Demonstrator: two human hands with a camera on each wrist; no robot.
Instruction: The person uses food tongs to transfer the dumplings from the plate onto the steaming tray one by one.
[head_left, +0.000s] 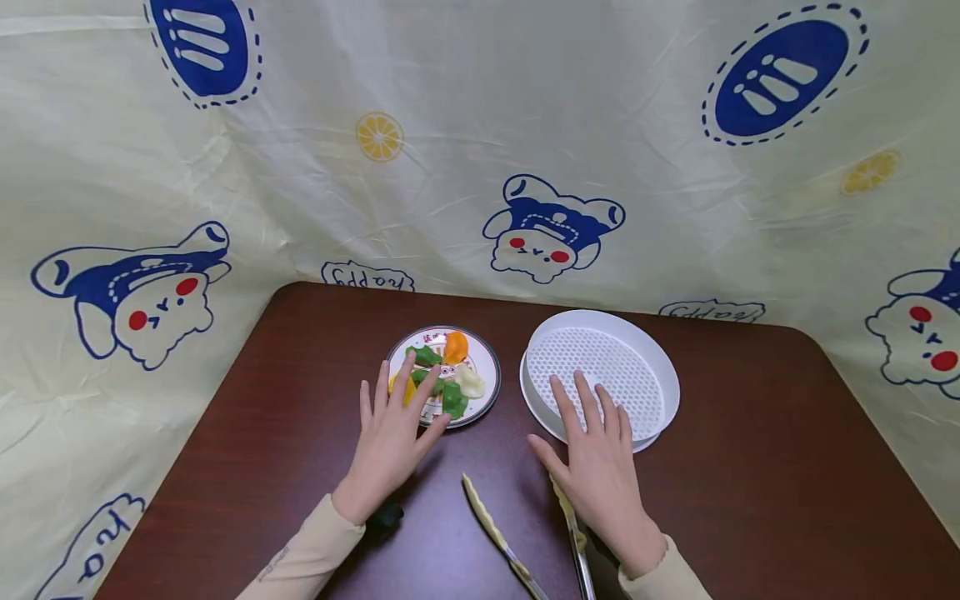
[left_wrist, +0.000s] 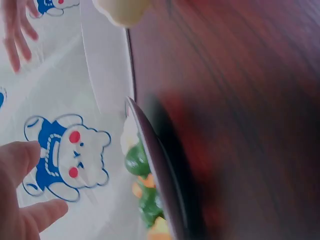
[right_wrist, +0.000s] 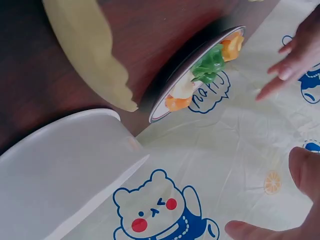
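My left fingers (head_left: 400, 387) are hovering spread apart over the plate (head_left: 490, 367), where green, orange and whitish pieces (head_left: 453, 400) are sitting, and my right fingers (head_left: 587, 400), kinda splayed too, are hanging over the white holey tray (head_left: 600, 350) near it. Two long utensils (head_left: 486, 518) are lying nearer me on the desk (head_left: 750, 458).

The bare left hand (head_left: 392, 446) adjoined a light beige left sleeve (head_left: 321, 540) bearing a small lengthwise marking (head_left: 273, 564). The bare right hand (head_left: 602, 479) adjoined a matching beige right sleeve (head_left: 667, 578).
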